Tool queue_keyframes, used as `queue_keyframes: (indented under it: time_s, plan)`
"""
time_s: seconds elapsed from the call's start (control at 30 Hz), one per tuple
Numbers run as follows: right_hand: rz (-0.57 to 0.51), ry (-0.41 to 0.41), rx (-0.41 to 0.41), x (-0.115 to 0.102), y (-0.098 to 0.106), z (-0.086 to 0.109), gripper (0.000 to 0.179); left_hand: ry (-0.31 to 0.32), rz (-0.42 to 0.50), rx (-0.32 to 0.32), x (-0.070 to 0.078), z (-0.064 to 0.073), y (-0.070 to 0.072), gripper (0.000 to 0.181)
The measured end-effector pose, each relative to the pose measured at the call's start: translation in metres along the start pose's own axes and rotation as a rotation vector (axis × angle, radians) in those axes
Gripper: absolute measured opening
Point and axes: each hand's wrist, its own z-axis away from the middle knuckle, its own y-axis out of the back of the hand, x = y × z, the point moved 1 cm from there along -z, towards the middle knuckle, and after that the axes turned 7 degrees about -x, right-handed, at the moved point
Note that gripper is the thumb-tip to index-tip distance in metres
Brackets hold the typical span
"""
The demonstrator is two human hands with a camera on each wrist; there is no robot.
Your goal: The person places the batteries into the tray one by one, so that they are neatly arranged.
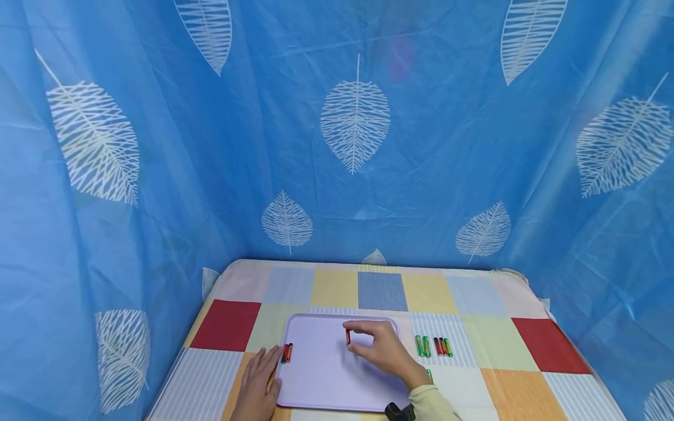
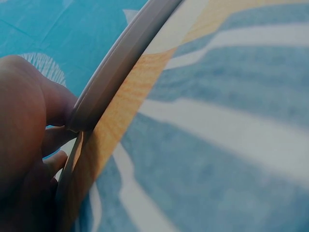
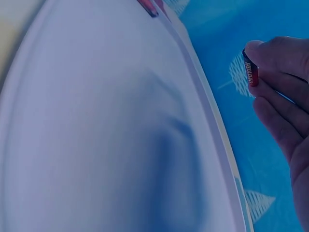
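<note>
Over the lilac tray (image 1: pixel 316 380), my right hand (image 1: pixel 381 351) pinches a small red battery (image 1: pixel 348 337) between thumb and fingers. In the right wrist view the same battery (image 3: pixel 251 71) shows a black end and light lettering, held above the tray surface. My left hand (image 1: pixel 258 383) rests at the tray's left edge, its fingers extended. The left wrist view has these fingers (image 2: pixel 60 104) touching the tray's rim (image 2: pixel 104 79). Just beside the left fingertips, two red batteries (image 1: pixel 286 353) lie side by side along the tray's left side.
Right of the tray, two larger green batteries (image 1: pixel 423 346) lie on the patchwork tablecloth (image 1: pixel 511 392). Near them is a row of slim red and green batteries (image 1: pixel 443 347). Another green battery (image 1: pixel 429 375) is partly hidden by the right wrist. A blue leaf-patterned curtain (image 1: pixel 416 193) surrounds the table.
</note>
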Motion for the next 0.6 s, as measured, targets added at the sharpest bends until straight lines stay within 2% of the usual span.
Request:
queue_keyframes:
  time_s: [0.2, 0.43, 0.6]
  plan:
    - [-0.053, 0.007, -0.041, -0.007, -0.018, -0.016, 0.039, -0.014, -0.005, 0.009, 0.000, 0.001, 0.000, 0.065]
    - [-0.094, 0.006, -0.077, -0.013, -0.035, -0.032, 0.039, 0.032, 0.028, -0.022, 0.001, -0.001, 0.000, 0.065]
    - [-0.096, 0.027, -0.091, -0.015, -0.044, -0.042, 0.040, 0.007, 0.005, -0.004, 0.002, -0.002, 0.000, 0.065]
